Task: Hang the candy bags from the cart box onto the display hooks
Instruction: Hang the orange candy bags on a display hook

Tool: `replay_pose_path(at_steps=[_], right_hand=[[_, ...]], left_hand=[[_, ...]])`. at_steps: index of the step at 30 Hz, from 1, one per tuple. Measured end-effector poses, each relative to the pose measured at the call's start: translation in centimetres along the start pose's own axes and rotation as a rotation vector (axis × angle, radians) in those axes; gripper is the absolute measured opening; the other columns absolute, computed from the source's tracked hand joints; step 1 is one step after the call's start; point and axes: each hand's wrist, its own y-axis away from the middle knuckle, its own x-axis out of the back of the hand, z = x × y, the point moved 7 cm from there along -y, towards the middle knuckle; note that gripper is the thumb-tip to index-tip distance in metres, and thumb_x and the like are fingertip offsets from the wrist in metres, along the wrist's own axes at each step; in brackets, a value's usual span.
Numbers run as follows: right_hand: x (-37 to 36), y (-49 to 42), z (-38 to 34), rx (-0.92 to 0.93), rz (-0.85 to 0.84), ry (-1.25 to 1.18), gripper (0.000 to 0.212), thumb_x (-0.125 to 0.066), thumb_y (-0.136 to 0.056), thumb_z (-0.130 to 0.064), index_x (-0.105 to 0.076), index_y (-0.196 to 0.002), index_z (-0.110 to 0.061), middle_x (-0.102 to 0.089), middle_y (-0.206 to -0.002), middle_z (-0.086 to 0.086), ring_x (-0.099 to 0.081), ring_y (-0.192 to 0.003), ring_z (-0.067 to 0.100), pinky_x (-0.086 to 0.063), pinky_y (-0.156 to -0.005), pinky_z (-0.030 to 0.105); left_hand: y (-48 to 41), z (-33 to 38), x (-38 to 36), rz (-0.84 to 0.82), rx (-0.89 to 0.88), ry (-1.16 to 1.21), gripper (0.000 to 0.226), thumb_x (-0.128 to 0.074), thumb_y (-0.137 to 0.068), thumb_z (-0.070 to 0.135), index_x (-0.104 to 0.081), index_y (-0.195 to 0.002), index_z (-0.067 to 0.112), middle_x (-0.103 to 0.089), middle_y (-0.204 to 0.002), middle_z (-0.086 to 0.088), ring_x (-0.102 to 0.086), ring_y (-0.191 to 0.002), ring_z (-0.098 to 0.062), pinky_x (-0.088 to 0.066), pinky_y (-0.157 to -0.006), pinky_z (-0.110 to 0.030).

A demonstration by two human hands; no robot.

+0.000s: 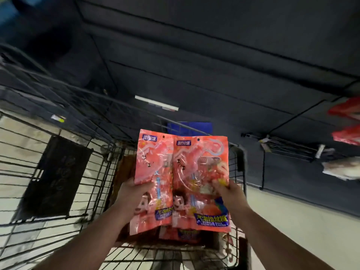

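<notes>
Two glossy pink plastic candy bags with cartoon print, a left bag (153, 162) and a right bag (200, 172), stand upright side by side with edges overlapping, above the black wire cart (241, 168). The left hand (132, 193) grips the left bag's left edge; the right hand (229, 193) pinches the right bag's right edge. More pink bags (187, 235) lie in the brown cardboard box (124, 168) inside the cart. Black wire display hooks (288, 147) jut from the dark wall at right.
</notes>
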Motion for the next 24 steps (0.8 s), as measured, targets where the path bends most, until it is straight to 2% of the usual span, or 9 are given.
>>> replay_pose_path(at_steps=[2,4,6,9,11,14,17,21,24], right_hand=[[1.9,1.8,-1.3,0.023,0.024,-0.069,0.007,-0.063,-0.091,-0.021,-0.063,-0.089,-0.014,-0.071,-0.077,0.002,-0.068,-0.059,0.014,-0.055,-0.048,0.024],[4.2,3.3,-1.9,0.033,0.068,-0.144,0.013,-0.065,-0.089,-0.021,-0.064,-0.095,-0.01,-0.073,-0.088,0.013,-0.072,-0.072,0.026,-0.06,-0.06,0.034],[6.8,4.8,-2.2,0.049,0.114,-0.2,0.018,-0.067,-0.088,-0.023,-0.064,-0.099,-0.01,-0.073,-0.097,0.019,-0.072,-0.082,0.033,-0.061,-0.065,0.04],[11.3,7.1,-2.2,0.089,0.206,-0.266,0.021,-0.067,-0.088,-0.022,-0.061,-0.102,-0.008,-0.072,-0.087,0.01,-0.07,-0.071,0.024,-0.056,-0.052,0.028],[14.5,9.1,-2.0,0.124,0.267,-0.287,0.02,-0.066,-0.089,-0.023,-0.061,-0.101,-0.008,-0.07,-0.085,0.007,-0.068,-0.07,0.021,-0.054,-0.051,0.026],[19.4,12.0,-0.8,0.153,0.326,-0.366,0.015,-0.064,-0.09,-0.023,-0.059,-0.097,-0.01,-0.07,-0.084,0.008,-0.069,-0.069,0.021,-0.053,-0.053,0.028],[24.7,14.7,1.3,0.189,0.409,-0.403,0.013,-0.062,-0.091,-0.022,-0.06,-0.095,-0.009,-0.069,-0.078,0.005,-0.066,-0.064,0.018,-0.051,-0.054,0.027],[31.9,18.1,5.5,0.204,0.509,-0.45,0.02,-0.063,-0.091,-0.022,-0.062,-0.103,-0.007,-0.073,-0.087,0.013,-0.071,-0.077,0.03,-0.058,-0.068,0.039],[37.4,21.4,9.1,0.223,0.573,-0.537,0.014,-0.062,-0.091,-0.02,-0.063,-0.099,-0.008,-0.074,-0.084,0.014,-0.072,-0.074,0.031,-0.058,-0.066,0.039]], left_hand=[[1.2,2.0,-1.2,-0.032,-0.038,0.006,0.018,-0.072,-0.083,0.024,-0.07,-0.095,0.01,-0.069,-0.077,-0.009,-0.062,-0.067,-0.021,-0.043,-0.059,-0.025],[2.4,3.8,-2.7,-0.073,-0.089,0.003,0.015,-0.072,-0.084,0.023,-0.068,-0.094,0.013,-0.068,-0.082,-0.005,-0.062,-0.072,-0.018,-0.042,-0.059,-0.024],[3.7,5.4,-4.7,-0.112,-0.12,-0.003,0.017,-0.073,-0.083,0.018,-0.068,-0.095,0.008,-0.07,-0.09,-0.012,-0.065,-0.077,-0.022,-0.044,-0.062,-0.026],[6.0,7.6,-8.4,-0.171,-0.167,0.021,0.02,-0.075,-0.08,0.014,-0.07,-0.093,0.0,-0.069,-0.081,-0.018,-0.06,-0.062,-0.024,-0.043,-0.061,-0.027],[7.7,8.6,-10.9,-0.216,-0.183,-0.005,0.029,-0.082,-0.071,0.017,-0.069,-0.09,-0.001,-0.065,-0.071,-0.021,-0.058,-0.056,-0.026,-0.043,-0.06,-0.03],[10.7,10.0,-15.4,-0.294,-0.24,-0.059,0.017,-0.075,-0.077,0.006,-0.065,-0.088,-0.003,-0.062,-0.062,-0.021,-0.055,-0.04,-0.021,-0.041,-0.048,-0.024],[14.4,10.7,-20.5,-0.384,-0.3,-0.096,0.014,-0.071,-0.082,0.003,-0.066,-0.094,-0.002,-0.066,-0.071,-0.02,-0.058,-0.053,-0.024,-0.044,-0.053,-0.026],[19.8,9.5,-27.5,-0.477,-0.338,-0.149,0.013,-0.072,-0.08,0.003,-0.067,-0.092,0.0,-0.069,-0.066,-0.008,-0.061,-0.06,-0.023,-0.045,-0.058,-0.027],[24.5,8.0,-32.7,-0.533,-0.388,-0.217,0.014,-0.072,-0.079,0.002,-0.068,-0.092,-0.002,-0.071,-0.07,-0.009,-0.063,-0.062,-0.023,-0.046,-0.061,-0.028]])
